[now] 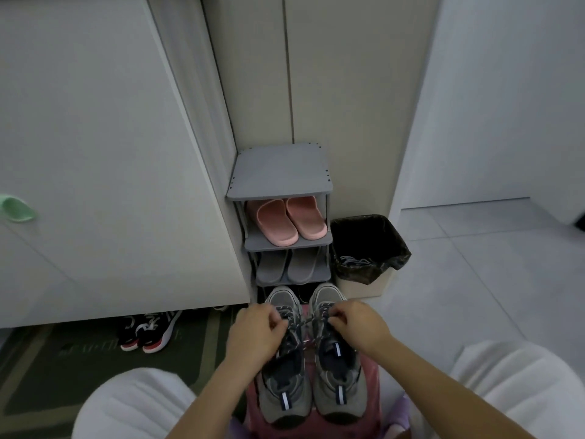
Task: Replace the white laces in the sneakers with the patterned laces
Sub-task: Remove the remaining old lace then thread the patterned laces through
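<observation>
fingers [278,324] of left hand [253,332] and right hand [359,324] pinch patterned laces [308,342] threaded on both sneakers [281,396]; pale laces [354,263] in bin [397,237] at 1 o'clock; judged nearly done, tying remains.

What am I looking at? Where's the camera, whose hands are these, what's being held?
There is no robot here: one wide-angle camera sits on a person's head and looks forward and down. The left hand and right hand are that person's own, bare. A pair of grey sneakers with dark tongues stands toes away on a pink surface between the knees. Both shoes carry dark patterned laces, and each hand's curled fingers pinch the laces of the sneaker on its side. Beyond stands a grey shoe rack with pink slippers above grey slippers. Beside it, a bin lined with a black bag holds what look like pale laces. Black, red and white trainers lie under the white cabinet at left.
</observation>
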`<state>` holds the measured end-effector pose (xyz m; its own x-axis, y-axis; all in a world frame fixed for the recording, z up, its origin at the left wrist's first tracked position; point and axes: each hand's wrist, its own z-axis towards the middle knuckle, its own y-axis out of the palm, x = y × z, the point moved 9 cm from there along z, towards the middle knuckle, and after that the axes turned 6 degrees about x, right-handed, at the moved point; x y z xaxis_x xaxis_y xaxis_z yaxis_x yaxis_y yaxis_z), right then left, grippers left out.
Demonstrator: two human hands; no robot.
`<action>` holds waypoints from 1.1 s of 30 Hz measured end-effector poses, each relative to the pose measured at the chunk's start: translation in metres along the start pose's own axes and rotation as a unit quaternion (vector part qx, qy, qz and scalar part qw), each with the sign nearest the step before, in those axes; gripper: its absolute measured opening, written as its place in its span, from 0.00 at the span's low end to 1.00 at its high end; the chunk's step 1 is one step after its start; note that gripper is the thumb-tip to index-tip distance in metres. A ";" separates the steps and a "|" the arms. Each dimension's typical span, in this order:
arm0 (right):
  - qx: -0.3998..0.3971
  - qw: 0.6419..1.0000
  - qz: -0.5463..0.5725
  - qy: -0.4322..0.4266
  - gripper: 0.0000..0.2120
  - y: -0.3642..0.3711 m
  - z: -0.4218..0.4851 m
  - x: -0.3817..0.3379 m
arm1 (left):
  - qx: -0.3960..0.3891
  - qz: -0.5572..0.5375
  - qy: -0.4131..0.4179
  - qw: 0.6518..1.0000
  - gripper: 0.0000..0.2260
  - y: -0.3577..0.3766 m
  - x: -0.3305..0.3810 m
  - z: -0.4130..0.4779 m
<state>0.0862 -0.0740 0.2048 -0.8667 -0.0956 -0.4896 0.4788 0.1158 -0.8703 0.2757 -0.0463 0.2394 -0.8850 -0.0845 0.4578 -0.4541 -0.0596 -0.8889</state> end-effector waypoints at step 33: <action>0.064 0.978 0.165 0.108 0.07 -0.032 0.029 0.001 | -0.130 0.062 0.042 0.989 0.08 0.024 0.038 0.035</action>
<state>0.0740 -0.1066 0.2309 -0.6641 0.1390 -0.7346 0.7398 -0.0204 -0.6726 0.2348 -0.0854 0.2355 -0.9361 0.0076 0.3517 -0.3429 0.2042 -0.9169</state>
